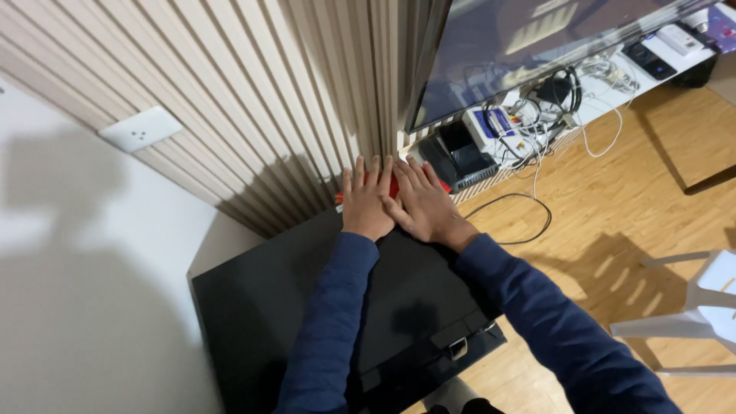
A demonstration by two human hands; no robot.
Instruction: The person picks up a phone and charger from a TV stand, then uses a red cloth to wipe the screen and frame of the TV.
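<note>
We have both hands laid flat at the far edge of a black case. Our left hand [366,201] lies palm down with the fingers spread wide and straight, gripping nothing. Our right hand [424,204] lies just beside it, also flat and wide open, its thumb side touching the left hand. Under the fingers of both hands sits a red thing [392,186]; only slivers of it show between and beside the fingers, so we cannot tell what it is. It rests at the back edge of the black case [307,307], close to the ribbed wall panel [253,100]. Our dark blue sleeves [330,322] stretch across the case lid, and a metal latch [458,349] shows on its near side. To the right, a screen [529,46] stands on a low shelf [613,96] full of tangled cables [552,107] and small boxes. A black cable [529,222] loops over the wooden floor [613,207]. A white chair [701,307] stands at the right edge.
</note>
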